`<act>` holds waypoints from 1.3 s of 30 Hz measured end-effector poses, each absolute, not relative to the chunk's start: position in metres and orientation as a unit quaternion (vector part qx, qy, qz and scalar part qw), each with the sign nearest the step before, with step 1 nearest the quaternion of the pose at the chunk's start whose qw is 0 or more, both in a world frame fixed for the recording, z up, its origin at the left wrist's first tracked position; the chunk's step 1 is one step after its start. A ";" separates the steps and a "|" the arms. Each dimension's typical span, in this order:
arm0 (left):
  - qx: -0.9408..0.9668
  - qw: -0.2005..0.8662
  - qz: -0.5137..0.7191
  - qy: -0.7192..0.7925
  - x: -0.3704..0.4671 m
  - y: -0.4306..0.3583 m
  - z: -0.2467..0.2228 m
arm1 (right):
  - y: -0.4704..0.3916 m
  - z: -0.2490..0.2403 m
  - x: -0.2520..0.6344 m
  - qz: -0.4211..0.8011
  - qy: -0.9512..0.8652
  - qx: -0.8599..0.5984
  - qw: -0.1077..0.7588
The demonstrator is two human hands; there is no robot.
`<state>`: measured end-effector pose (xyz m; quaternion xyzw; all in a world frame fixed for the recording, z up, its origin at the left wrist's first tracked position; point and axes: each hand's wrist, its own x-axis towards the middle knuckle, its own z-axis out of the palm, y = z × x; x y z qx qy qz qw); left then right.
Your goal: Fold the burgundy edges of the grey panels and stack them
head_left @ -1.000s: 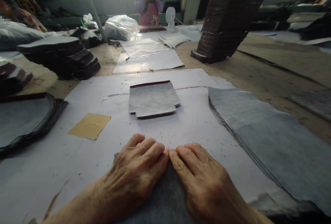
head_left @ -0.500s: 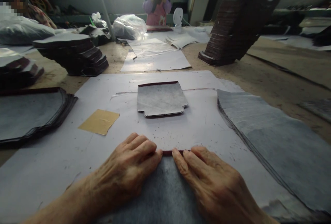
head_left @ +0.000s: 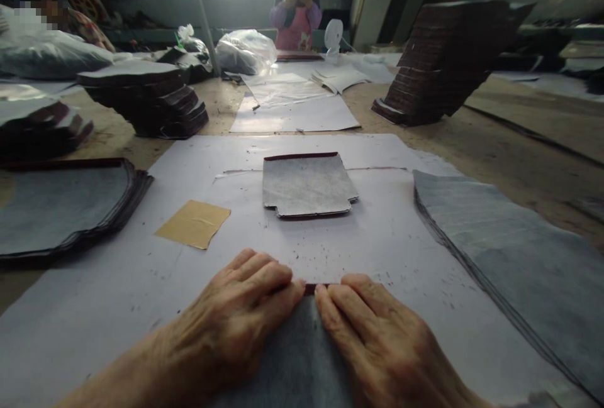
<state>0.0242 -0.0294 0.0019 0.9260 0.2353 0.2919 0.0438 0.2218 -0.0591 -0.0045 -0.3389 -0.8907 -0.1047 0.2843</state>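
A grey sheet point(head_left: 304, 351) with a narrow dark red folded edge lies on white paper at the bottom middle. My left hand point(head_left: 240, 307) presses the left part of that edge, its fingers curled and closed on it. Close beside it, my right hand point(head_left: 377, 326) has its fingers together, the tips on the edge. A short stretch of the red strip shows between the hands. Beyond them lies a small stack of grey pieces point(head_left: 309, 186) with a red top edge and notched lower corners.
A tan square point(head_left: 193, 224) lies left of centre. Grey sheets are stacked at the left point(head_left: 61, 207) and right point(head_left: 509, 257). Tall dark stacks point(head_left: 146, 97) point(head_left: 448, 62) stand farther back. A person point(head_left: 295, 12) stands across the table, near plastic bags point(head_left: 246, 51).
The view has shifted slightly, so the scene sits farther right. My fingertips are closer together along the red edge, with less of the strip showing between them.
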 end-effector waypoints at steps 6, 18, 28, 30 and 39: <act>0.922 0.023 0.299 0.246 0.007 -0.032 0.001 | -0.058 -0.005 0.224 -0.090 -0.888 -0.345 0.292; 0.919 0.022 0.301 0.256 0.015 -0.034 -0.002 | -0.057 0.001 0.202 -0.145 -0.903 -0.315 0.254; 0.900 0.066 0.330 0.277 -0.014 -0.033 -0.003 | -0.047 -0.002 0.204 -0.038 -0.919 -0.256 0.298; 0.904 0.053 0.319 0.280 -0.015 -0.036 -0.002 | -0.047 -0.002 0.203 -0.036 -0.917 -0.261 0.299; 0.916 0.010 0.294 0.272 -0.011 -0.036 -0.002 | -0.043 -0.001 0.199 0.023 -0.935 -0.272 0.227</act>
